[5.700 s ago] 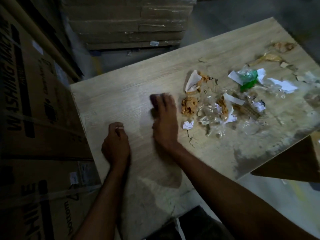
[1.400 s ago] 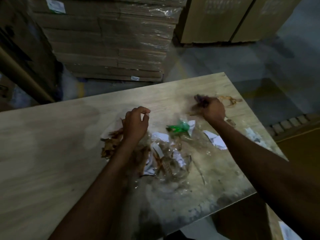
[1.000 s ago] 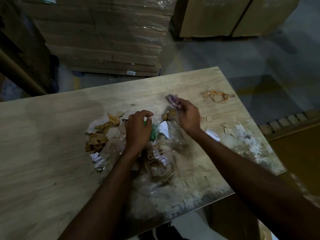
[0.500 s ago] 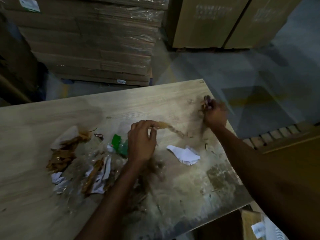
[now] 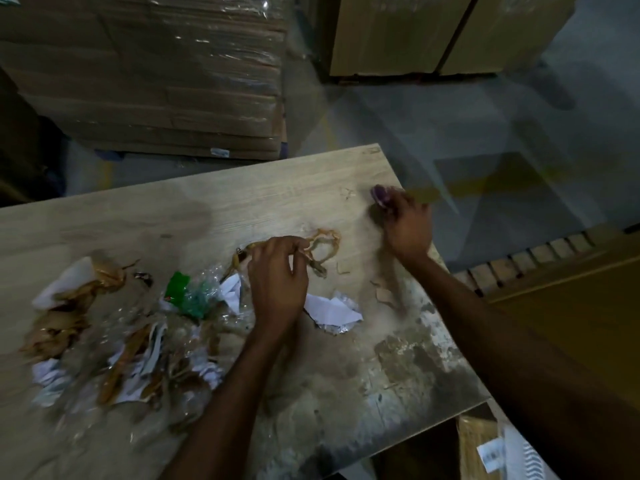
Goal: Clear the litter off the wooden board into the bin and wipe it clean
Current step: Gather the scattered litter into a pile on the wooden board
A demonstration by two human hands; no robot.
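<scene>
The wooden board (image 5: 214, 209) fills the lower left of the head view. A heap of litter (image 5: 114, 334) lies on its left half: brown tape scraps, clear plastic, white paper, a green wrapper (image 5: 178, 292). My left hand (image 5: 277, 282) pinches a looped strip of brown tape (image 5: 323, 249) near the board's middle. A crumpled white paper (image 5: 332, 311) lies just right of that wrist. My right hand (image 5: 405, 223) is at the board's far right edge, closed on a small purple cloth (image 5: 379, 199) pressed to the wood.
Wrapped stacks of flat cardboard (image 5: 156, 74) stand behind the board, tall cartons (image 5: 398, 32) at the back right. The board's near right part is stained grey (image 5: 408, 358). A box with a label (image 5: 485, 448) sits below the right corner. Grey floor lies to the right.
My left hand has dragged the brown tape loop from the far right edge toward the heap. My right hand, still holding the cloth, has stayed near the right edge.
</scene>
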